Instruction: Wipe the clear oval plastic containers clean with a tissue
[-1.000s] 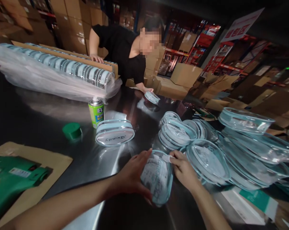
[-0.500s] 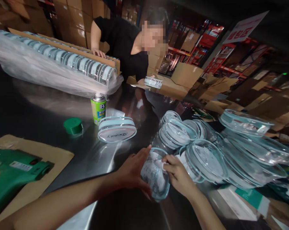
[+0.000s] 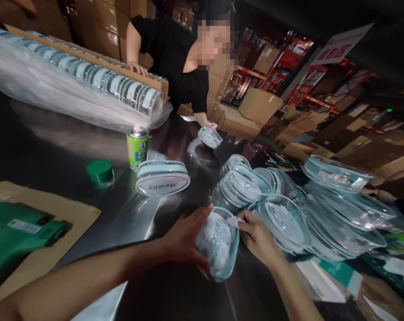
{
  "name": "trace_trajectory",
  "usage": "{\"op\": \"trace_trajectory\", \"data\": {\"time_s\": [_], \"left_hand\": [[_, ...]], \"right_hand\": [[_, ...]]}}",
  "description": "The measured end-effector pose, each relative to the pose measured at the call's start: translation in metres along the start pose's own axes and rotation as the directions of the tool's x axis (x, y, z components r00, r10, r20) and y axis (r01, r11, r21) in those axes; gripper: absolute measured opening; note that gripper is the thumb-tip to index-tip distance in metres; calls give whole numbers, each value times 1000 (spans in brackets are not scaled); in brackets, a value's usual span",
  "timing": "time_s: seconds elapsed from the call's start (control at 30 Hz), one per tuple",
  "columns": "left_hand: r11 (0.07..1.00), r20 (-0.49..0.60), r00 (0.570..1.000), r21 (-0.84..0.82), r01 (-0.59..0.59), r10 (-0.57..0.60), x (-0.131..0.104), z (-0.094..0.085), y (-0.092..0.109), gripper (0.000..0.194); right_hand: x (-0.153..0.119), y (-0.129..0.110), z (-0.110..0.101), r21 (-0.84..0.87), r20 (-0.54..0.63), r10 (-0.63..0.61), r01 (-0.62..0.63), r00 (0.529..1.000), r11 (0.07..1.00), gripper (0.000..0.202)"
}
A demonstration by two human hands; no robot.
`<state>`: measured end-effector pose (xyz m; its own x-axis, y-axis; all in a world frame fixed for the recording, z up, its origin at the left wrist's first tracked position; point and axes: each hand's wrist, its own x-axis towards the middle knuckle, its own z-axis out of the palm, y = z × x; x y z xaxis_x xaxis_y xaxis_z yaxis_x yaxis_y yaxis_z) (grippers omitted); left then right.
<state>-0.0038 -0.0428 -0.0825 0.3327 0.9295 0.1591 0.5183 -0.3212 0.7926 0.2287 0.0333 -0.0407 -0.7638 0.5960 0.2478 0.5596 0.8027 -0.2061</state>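
My left hand (image 3: pixel 190 243) grips the left side of a clear oval case (image 3: pixel 218 243) with pale blue edging, its printed face tilted up. Between the fingertips of my right hand (image 3: pixel 255 232) is a small white wad (image 3: pixel 234 221), at the upper right rim of that case. Just beyond, another clear case with black lettering (image 3: pixel 162 183) rests on the dark shiny table (image 3: pixel 175 290). Several more cases (image 3: pixel 247 183) are piled to the right of my hands.
A green spray can (image 3: pixel 138 149) and a green cap (image 3: pixel 100 171) stand at left. A green tool (image 3: pixel 18 232) lies on cardboard. Plastic-wrapped rows of cases (image 3: pixel 101 80) reach back left. Across the table a person (image 3: pixel 175 58) holds a case (image 3: pixel 210 136).
My right hand has moved slightly right with the white wad, towards the case's rim. The other person's hand has brought a case lower and nearer over the table.
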Motion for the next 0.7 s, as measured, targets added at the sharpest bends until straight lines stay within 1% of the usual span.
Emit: {"op": "trace_trajectory", "data": {"time_s": [0.07,0.1,0.2,0.27,0.33,0.4,0.47,0.53,0.6,0.63,0.7], "left_hand": [[1000,-10,1000,1,-4,4,0,0,0,134],[1000,-16,1000,2,-3,3,0,-1,0,136],[1000,-15,1000,0,5,-5,2,-2,0,140],[1000,0,1000,-2,6,-6,2,-2,0,140],[1000,8,1000,-2,2,-2,2,-3,1,136],[1000,0,1000,5,4,-4,1,-3,1,135],[1000,-15,1000,9,10,-10,0,-3,0,136],[1000,-25,1000,8,17,-17,0,-3,-1,137],[1000,-23,1000,0,16,-16,0,-2,-2,137],[1000,-20,1000,-4,13,-13,0,-2,-2,136],[1000,-9,1000,-11,5,-5,1,-1,-1,136]], "right_hand": [[3,-3,2,-23,-28,27,-27,999,999,34],[4,-7,3,-23,-22,25,-25,999,999,33],[-1,-14,0,20,55,-26,25,998,999,31],[-6,-11,-6,51,93,-36,32,995,998,32],[-5,-5,-8,45,79,2,-6,997,999,34],[-1,-3,-3,15,28,52,-53,998,999,35],[2,-6,4,-1,5,57,-57,998,998,33],[-1,-12,6,13,38,18,-19,999,1000,33],[-7,-13,3,42,87,-19,16,996,999,32],[-10,-11,0,48,98,-19,15,995,999,32],[-11,-5,-3,29,80,18,-20,997,999,32]]}}
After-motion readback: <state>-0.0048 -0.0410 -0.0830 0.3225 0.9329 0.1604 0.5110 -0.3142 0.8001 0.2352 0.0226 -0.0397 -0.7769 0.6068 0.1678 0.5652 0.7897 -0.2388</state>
